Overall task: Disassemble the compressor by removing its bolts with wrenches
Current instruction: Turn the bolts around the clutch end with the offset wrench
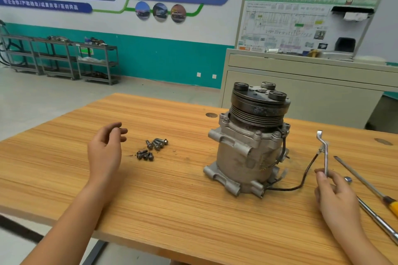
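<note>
On the wooden table (172,200) the compressor (247,142) stands upright on its rear end, pulley on top. A good handful of loose bolts (153,148) lies well to its left, so part of the job looks done. Bolt heads (257,134) sit in the housing flange under the pulley, so there's more to undo. The left hand (105,150) hovers beside the loose bolts, fingers loosely curled, holding nothing. The right hand (336,196) pinches an offset ring wrench (324,153) upright, near the compressor and not yet on a bolt.

Light wood-grain surface (176,189) carries upright grey metal compressor (241,153); dark loose bolts (151,149) clustered left; yellow-handled screwdriver (364,180), chrome bar (377,219) right.
</note>
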The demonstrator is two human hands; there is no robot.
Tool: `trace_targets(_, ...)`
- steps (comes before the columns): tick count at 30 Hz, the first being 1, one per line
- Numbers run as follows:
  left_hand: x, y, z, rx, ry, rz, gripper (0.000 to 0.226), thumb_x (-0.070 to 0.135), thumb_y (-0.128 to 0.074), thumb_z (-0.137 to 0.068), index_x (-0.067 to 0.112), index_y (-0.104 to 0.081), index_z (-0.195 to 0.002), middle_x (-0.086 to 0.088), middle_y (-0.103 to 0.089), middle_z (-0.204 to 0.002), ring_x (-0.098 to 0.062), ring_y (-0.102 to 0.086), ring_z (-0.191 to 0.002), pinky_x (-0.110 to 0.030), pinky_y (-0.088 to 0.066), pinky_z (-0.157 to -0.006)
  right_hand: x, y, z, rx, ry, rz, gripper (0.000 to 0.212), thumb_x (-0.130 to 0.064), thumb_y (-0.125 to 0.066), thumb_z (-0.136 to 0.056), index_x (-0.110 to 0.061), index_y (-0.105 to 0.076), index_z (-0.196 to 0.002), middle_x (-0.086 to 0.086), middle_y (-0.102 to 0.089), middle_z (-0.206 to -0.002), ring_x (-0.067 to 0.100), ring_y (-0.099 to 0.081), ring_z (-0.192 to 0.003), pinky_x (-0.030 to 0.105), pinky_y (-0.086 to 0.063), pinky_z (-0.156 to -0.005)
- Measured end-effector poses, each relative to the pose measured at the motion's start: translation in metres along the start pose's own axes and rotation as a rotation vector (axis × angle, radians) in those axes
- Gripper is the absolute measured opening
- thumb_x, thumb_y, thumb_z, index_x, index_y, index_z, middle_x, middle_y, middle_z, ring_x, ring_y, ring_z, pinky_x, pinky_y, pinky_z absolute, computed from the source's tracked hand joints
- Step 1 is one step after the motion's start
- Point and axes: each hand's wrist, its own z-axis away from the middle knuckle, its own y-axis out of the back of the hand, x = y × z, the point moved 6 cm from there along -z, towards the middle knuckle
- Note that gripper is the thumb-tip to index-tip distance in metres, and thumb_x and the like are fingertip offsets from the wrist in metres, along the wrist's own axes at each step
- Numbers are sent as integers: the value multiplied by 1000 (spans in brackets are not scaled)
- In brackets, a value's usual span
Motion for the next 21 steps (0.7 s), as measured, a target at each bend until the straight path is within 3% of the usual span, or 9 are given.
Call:
trace_targets(2, 7, -12, 4, -33, 51, 73, 19, 12, -43, -96, 19, -60, -103, 2, -66, -93, -3, -59, -80, -20, -46, -70, 3, 0, 0, 2, -19, -9, 25, -32, -44, -95, -13, -56, -106, 5, -52, -58, 21, -47, -55, 29, -35, -54)
trace_targets(5, 24, -65, 20, -294, 37, 35, 17, 18, -46, -96, 27, -61, -98, 12, -64, -97, 0, -58, -90, -17, -48, -68, 3, -1, -1, 1, -16, -18, 25, -32, -45, -94, -13, -57, -104, 4, -52, -56, 20, -47, -54, 28, -35, -53)
trace_targets(8, 41, -126, 44, -563, 33, -11, 29, 28, -43, -98, 22, -55, -124, 18, -56, -109, 0, -52, -103, -14, -42, -79, 1, -2, 1, -10, -15, -19, 24, -32, -45, -94, -13, -58, -100, 4, -50, -55, 19, -45, -51, 27, -34, -50)
trace_targets(10, 48, -153, 62, -661, 2, 5, 30, 29, -42, -98, 24, -53, -126, 20, -56, -109, 6, -52, -103, -9, -40, -79, 0, -2, 1, -12, -20, -29, 23, -32, -44, -95, -14, -58, -100, 3, -48, -56, 17, -44, -51, 27, -33, -49)
trace_targets(14, 46, -158, 84, -553, -46, 138, 21, 20, -46, -97, 27, -60, -110, 21, -63, -98, 10, -59, -92, -6, -46, -72, -3, -3, 1, -34, -15, -16, 24, -34, -43, -94, -16, -57, -101, 1, -50, -59, 15, -46, -55, 28, -35, -51)
trace_targets(21, 44, -145, 91, -442, -106, 74, 18, 18, -60, -89, 22, -64, -106, 18, -63, -98, 19, -56, -83, -1, -41, -66, -8, -5, 5, -78, 9, -19, 22, -30, -45, -94, -13, -59, -100, -5, -42, -49, 12, -41, -48, 28, -33, -50)
